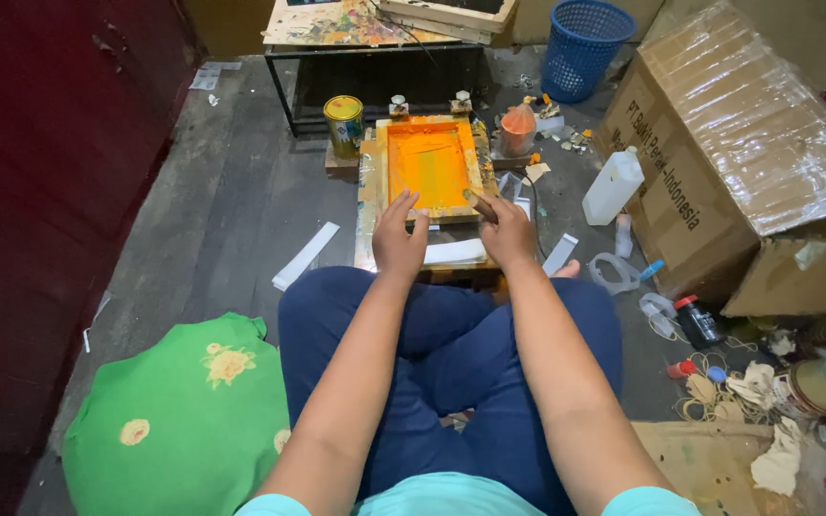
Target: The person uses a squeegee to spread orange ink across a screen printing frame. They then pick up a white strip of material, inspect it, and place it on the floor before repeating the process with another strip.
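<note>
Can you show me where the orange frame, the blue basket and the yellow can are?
orange frame (429, 162): head view, on its orange mesh middle.
blue basket (585, 48): head view, on its outer wall.
yellow can (344, 124): head view, on its side below the lid.

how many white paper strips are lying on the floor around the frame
3: one strip left of the orange screen frame, one under the hands at its near edge, one right. Others may be hidden.
</note>
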